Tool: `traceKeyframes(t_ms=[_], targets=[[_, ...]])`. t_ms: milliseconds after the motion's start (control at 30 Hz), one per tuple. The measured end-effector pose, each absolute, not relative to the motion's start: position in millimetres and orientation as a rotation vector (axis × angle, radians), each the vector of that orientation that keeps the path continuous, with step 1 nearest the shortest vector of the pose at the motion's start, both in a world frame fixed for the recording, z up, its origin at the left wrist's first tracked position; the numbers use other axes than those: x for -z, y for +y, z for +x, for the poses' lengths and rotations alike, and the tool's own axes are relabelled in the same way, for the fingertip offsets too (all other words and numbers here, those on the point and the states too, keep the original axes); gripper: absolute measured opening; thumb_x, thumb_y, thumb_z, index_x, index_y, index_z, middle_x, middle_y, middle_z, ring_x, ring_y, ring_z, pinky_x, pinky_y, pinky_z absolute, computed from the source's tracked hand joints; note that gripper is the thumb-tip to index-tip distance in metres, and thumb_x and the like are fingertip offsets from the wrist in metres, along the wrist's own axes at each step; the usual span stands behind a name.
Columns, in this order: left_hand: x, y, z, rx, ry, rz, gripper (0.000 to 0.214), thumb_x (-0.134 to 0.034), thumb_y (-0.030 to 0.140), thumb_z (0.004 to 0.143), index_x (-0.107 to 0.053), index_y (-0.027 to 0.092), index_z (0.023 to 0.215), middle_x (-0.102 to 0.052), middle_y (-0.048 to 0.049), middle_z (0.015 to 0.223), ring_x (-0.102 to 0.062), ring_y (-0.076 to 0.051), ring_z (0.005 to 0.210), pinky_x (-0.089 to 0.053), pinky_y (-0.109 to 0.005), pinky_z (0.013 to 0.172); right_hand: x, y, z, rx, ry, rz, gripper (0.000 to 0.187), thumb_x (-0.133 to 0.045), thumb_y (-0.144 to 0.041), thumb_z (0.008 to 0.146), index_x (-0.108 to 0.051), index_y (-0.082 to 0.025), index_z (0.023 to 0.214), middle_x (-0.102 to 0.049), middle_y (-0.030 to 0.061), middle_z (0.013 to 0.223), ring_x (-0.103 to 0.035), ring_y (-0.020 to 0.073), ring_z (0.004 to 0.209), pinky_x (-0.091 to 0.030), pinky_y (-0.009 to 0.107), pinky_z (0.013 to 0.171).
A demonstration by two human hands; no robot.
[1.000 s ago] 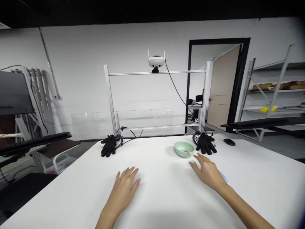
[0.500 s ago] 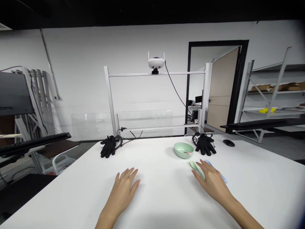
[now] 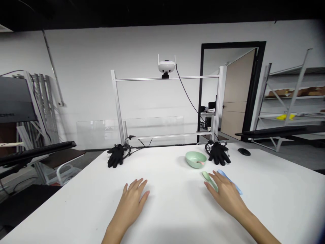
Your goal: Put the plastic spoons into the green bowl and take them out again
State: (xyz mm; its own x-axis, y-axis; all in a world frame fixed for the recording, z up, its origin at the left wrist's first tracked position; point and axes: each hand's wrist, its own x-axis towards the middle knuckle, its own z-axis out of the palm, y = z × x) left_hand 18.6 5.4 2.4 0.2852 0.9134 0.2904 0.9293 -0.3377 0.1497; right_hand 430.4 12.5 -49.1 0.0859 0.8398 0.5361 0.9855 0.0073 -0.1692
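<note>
My left hand point(image 3: 133, 198) lies flat on the white table point(image 3: 177, 210), fingers stretched out, holding nothing. My right hand point(image 3: 225, 195) rests palm down further right, fingers extended, lying over a green spoon point(image 3: 207, 177) and beside a blue spoon point(image 3: 228, 179); both spoons poke out past the fingertips. Just beyond them stands a pale green bowl point(image 3: 195, 159) with a pink spoon point(image 3: 201, 163) in it.
Two black gloves lie at the table's far edge, one glove point(image 3: 116, 155) at the left and one glove point(image 3: 219, 153) right of the bowl. A black mouse point(image 3: 244, 151) sits far right. An aluminium frame point(image 3: 166, 105) carrying a white camera point(image 3: 166, 65) stands behind.
My right hand has drawn back toward me, uncovering the bowls of the green and blue spoons. My left hand has stayed put.
</note>
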Motion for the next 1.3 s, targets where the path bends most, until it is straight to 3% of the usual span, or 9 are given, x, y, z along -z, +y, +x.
traceKeyframes(t_ms=[900,1300], targets=[[1,7,17,0.508,-1.762,-2.483,0.051,-0.035,0.048,0.105,-0.052,0.027,0.149,-0.052,-0.007,0.157,-0.041,-0.031,0.149,-0.028,-0.059,0.121,48,11,426,0.403,-1.844,-1.853,0.06,-0.04,-0.053,0.098,-0.063,-0.015,0.137,-0.062,0.0163,0.143,-0.054,0.0338,0.136,-0.049,0.05,0.106],[-1,6,19,0.508,-1.762,-2.48,0.051,-0.036,0.049,0.105,-0.052,0.027,0.149,-0.052,-0.0069,0.157,-0.041,-0.031,0.148,-0.028,-0.059,0.121,26,26,429,0.305,-1.806,-1.849,0.054,-0.039,-0.052,0.098,-0.067,-0.017,0.129,-0.064,0.0152,0.14,-0.059,0.0333,0.128,-0.048,0.046,0.102]])
